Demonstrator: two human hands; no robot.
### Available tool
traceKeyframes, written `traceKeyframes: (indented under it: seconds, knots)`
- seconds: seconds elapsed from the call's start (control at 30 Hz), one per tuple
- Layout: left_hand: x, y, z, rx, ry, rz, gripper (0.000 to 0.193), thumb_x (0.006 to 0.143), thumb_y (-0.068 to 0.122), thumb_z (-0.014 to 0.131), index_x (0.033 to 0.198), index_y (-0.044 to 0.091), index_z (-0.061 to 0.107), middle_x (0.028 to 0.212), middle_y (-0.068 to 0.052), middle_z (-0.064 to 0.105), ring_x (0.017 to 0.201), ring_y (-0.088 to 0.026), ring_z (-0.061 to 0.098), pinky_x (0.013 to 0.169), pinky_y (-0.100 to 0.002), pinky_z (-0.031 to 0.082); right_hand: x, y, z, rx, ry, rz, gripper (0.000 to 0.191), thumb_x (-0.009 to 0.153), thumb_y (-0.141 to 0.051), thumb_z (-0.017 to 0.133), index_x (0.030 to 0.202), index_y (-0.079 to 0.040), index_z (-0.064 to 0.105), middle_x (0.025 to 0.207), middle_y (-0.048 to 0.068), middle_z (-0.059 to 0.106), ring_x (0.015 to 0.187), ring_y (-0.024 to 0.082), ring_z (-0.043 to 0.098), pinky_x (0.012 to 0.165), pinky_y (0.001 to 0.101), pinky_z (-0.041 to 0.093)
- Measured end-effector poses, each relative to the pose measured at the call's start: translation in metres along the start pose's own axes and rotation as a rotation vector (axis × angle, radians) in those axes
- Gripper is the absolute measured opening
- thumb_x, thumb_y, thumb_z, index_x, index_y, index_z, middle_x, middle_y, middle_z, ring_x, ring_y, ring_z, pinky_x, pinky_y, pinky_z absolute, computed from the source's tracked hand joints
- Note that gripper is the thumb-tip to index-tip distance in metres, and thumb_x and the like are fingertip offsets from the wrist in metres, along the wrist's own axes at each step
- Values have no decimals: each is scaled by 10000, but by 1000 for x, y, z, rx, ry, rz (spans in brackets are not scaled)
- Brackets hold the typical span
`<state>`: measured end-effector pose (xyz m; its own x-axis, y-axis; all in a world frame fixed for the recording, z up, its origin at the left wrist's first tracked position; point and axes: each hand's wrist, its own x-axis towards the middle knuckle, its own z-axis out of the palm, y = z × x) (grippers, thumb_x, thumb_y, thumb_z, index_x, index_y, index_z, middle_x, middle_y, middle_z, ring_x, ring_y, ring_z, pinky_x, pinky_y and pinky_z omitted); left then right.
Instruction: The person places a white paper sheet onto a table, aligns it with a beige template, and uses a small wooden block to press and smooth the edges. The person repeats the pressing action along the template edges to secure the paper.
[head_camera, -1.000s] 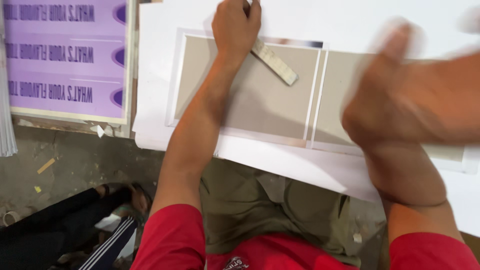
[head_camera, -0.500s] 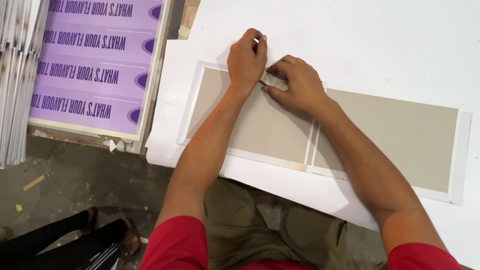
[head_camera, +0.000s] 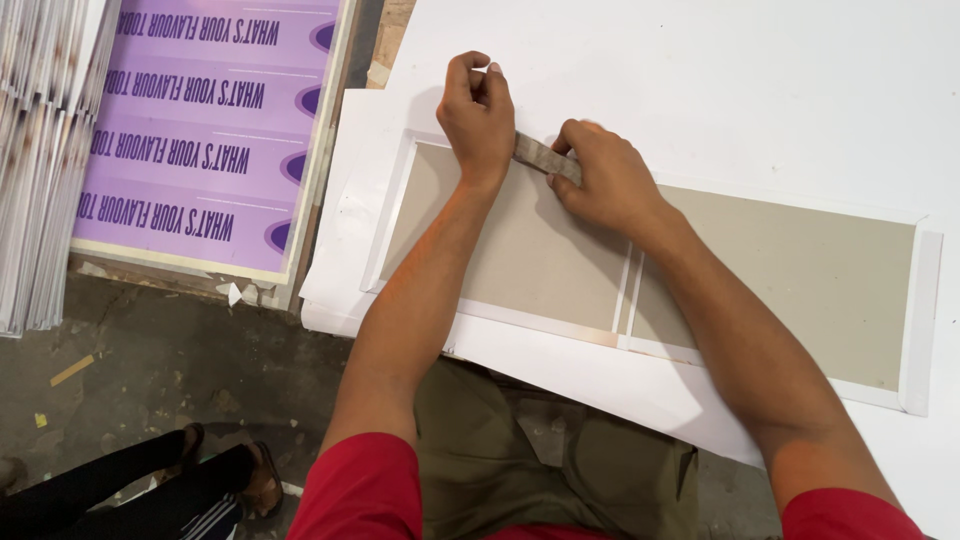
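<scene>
Two grey boards lie side by side on a white sheet whose edges are folded over them, on a white table. My left hand is closed at the top edge of the left board, pinching one end of a flat grey strip. My right hand presses down on the same strip just to the right. The strip lies tilted along the board's upper edge.
A stack of purple printed sheets lies to the left of the table, with a pile of white-edged sheets at the far left. Another person's dark-trousered legs and sandal are on the concrete floor at lower left.
My right hand swung in from the right and came down on the strip beside my left hand. Both hands have since shifted slightly along the top edge.
</scene>
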<state>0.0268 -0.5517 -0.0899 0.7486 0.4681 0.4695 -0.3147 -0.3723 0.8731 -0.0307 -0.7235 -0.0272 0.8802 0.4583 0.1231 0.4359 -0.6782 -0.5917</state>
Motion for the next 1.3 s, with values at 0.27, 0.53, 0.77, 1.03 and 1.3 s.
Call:
traceKeyframes:
  seconds: [0.27, 0.53, 0.77, 1.03, 1.3]
  knots:
    - [2, -4, -2, -27, 69, -5, 34, 998, 77, 619, 1006, 46, 628, 612, 43, 536, 533, -43, 451, 503, -258, 357, -5, -13, 4, 67, 12, 125, 149, 936, -171, 739, 946, -26, 707, 956, 141, 755, 839, 320, 712, 737, 448, 535]
    - [8, -24, -2, -55, 108, -52, 58, 982, 96, 631, 971, 40, 630, 580, 41, 491, 529, -58, 441, 514, -286, 374, 0, 4, 11, 92, 96, 17, 168, 952, -178, 772, 1013, -21, 773, 895, 160, 760, 723, 268, 722, 689, 382, 564]
    - [11, -32, 1, -65, 89, -159, 281, 977, 138, 645, 757, 37, 503, 535, 41, 461, 493, -61, 422, 488, -287, 378, -2, 10, 13, 50, 111, 50, 162, 977, -179, 781, 1035, -28, 784, 894, 146, 760, 706, 246, 722, 675, 357, 566]
    - [9, -40, 2, -73, 112, -94, 346, 973, 142, 656, 712, 26, 460, 565, 24, 488, 541, -67, 443, 530, -294, 411, -3, 9, 14, 46, 19, -35, 191, 938, -201, 807, 1025, -32, 797, 864, 154, 757, 713, 259, 719, 682, 363, 566]
    - [9, -43, 1, -45, 107, -124, 351, 963, 160, 663, 687, 31, 490, 554, 21, 528, 525, -76, 481, 528, -292, 436, -2, 11, 17, 22, 101, -24, 181, 954, -202, 816, 1013, -32, 799, 884, 160, 755, 725, 264, 718, 693, 359, 566]
